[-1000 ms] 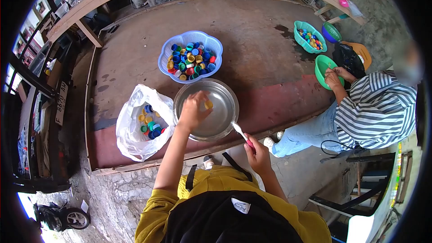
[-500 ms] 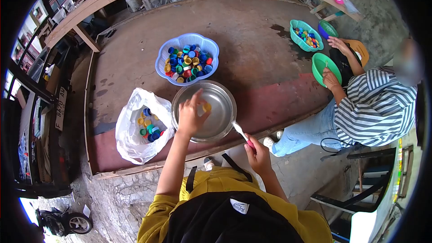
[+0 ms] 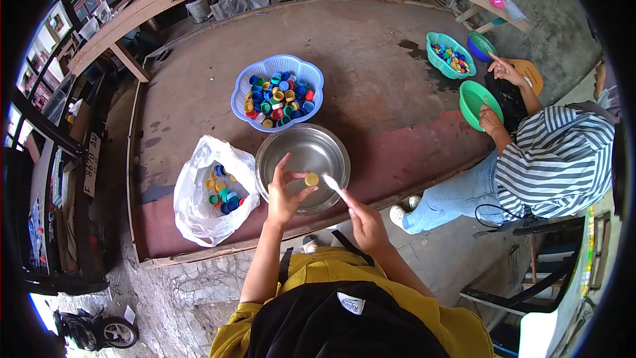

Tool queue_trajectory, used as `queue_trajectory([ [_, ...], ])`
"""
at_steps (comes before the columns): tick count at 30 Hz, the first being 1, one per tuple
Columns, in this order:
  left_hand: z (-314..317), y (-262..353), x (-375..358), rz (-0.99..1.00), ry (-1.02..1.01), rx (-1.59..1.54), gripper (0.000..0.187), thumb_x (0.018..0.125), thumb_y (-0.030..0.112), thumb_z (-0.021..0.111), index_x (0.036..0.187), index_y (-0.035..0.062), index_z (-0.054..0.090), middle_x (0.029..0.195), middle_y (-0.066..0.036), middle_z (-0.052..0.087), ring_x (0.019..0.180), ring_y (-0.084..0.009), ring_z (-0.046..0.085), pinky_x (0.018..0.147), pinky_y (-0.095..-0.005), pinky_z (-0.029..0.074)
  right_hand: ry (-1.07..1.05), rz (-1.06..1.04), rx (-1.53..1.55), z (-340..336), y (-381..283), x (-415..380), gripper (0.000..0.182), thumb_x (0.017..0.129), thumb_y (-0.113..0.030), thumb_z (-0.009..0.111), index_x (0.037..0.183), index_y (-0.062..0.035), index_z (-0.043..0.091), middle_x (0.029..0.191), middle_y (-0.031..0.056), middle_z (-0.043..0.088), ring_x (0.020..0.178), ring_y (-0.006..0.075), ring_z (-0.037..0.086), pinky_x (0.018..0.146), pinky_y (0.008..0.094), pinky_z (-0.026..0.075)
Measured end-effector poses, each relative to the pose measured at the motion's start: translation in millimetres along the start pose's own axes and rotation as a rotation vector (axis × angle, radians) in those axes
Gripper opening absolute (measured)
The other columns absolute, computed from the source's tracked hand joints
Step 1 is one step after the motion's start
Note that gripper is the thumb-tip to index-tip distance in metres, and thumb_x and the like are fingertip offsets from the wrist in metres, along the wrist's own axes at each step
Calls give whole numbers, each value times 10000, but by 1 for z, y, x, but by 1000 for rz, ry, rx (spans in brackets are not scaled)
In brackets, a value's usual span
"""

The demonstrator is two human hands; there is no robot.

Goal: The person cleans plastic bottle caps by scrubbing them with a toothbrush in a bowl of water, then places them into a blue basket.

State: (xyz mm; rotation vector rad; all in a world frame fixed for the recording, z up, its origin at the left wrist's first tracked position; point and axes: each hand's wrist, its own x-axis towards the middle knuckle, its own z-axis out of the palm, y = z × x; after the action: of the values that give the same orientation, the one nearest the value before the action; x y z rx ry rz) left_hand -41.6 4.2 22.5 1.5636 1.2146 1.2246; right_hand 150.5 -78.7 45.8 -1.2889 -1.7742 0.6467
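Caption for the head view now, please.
Left hand holds a yellow cap above a metal bowl; right hand brings a white-tipped brush close.

Toward five o'clock, the handle of the white-tipped tool (image 3: pixel 332 184) is covered by the right hand (image 3: pixel 368 227). At eleven, lower caps are buried in the blue basket (image 3: pixel 242 77). At six, the label's (image 3: pixel 350 302) small print cannot be read.
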Motion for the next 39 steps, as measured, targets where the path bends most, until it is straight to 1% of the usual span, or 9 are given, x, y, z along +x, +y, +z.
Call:
queue_trajectory([
  [3, 6, -5, -1, 9, 28, -226, 828, 633, 4, 789, 1310, 4, 312, 904, -131, 659, 935, -208, 637, 890, -334, 459, -201, 54, -141, 6, -1, 9, 439, 862, 12, 461, 1292, -72, 473, 955, 215, 606, 776, 347, 593, 689, 344, 463],
  [7, 10, -5, 0, 40, 49, -113, 741, 644, 16, 791, 1231, -4, 340, 905, -137, 653, 937, -215, 637, 889, -330, 460, -8, 36, -166, 5, 23, 31, 561, 827, -9, 492, 1339, -230, 432, 798, 140, 598, 691, 324, 585, 616, 408, 465],
  [12, 6, -9, 5, 26, 19, -98, 723, 649, 37, 797, 1204, -6, 335, 895, -136, 656, 935, -219, 638, 872, -328, 469, -140, -64, -100, 4, 8, 31, 524, 843, -24, 477, 1326, -225, 446, 783, 153, 594, 686, 333, 578, 627, 424, 460],
  [15, 6, -3, 4, -6, 0, -66, 739, 645, 42, 801, 1208, -5, 324, 887, -135, 657, 932, -218, 638, 869, -325, 469, -122, 109, -151, 7, 19, 41, 514, 823, 28, 466, 1302, -158, 481, 839, 219, 583, 698, 370, 568, 634, 394, 460],
  [23, 3, -15, 16, -29, 20, -165, 762, 638, 34, 805, 1218, 5, 313, 887, -144, 642, 927, -218, 635, 870, -316, 472, -104, 29, -203, 18, 33, 47, 539, 827, -32, 482, 1327, -232, 451, 726, 134, 570, 647, 309, 576, 600, 410, 464],
  [28, 2, -19, 19, -96, 5, -205, 758, 653, -5, 785, 1235, 10, 299, 951, -159, 618, 978, -212, 609, 880, -313, 472, -139, -5, -123, 11, 17, 48, 445, 848, -11, 453, 1282, -98, 498, 811, 194, 601, 652, 310, 587, 632, 340, 475],
  [31, 4, -23, 15, -174, -11, -490, 718, 708, -40, 732, 1267, 5, 283, 1021, -172, 602, 1019, -205, 584, 899, -309, 463, -75, 170, 29, 23, 23, 46, 417, 876, -17, 434, 1285, -79, 490, 851, 210, 610, 651, 267, 594, 641, 301, 462],
  [32, 4, -25, 14, -209, -20, -581, 707, 736, -35, 708, 1284, -3, 263, 1044, -177, 596, 1027, -204, 579, 906, -311, 459, -112, 236, 50, 22, 33, 49, 431, 885, -21, 424, 1307, -98, 461, 908, 206, 616, 739, 336, 611, 666, 292, 468],
  [39, 1, -37, 10, -431, -104, -932, 626, 888, 69, 563, 1354, -56, 164, 1216, -221, 513, 1066, -237, 557, 950, -333, 436, -36, 132, 156, 35, 23, 49, 404, 912, -35, 405, 1314, -53, 433, 983, 262, 598, 869, 315, 643, 710, 270, 460],
])
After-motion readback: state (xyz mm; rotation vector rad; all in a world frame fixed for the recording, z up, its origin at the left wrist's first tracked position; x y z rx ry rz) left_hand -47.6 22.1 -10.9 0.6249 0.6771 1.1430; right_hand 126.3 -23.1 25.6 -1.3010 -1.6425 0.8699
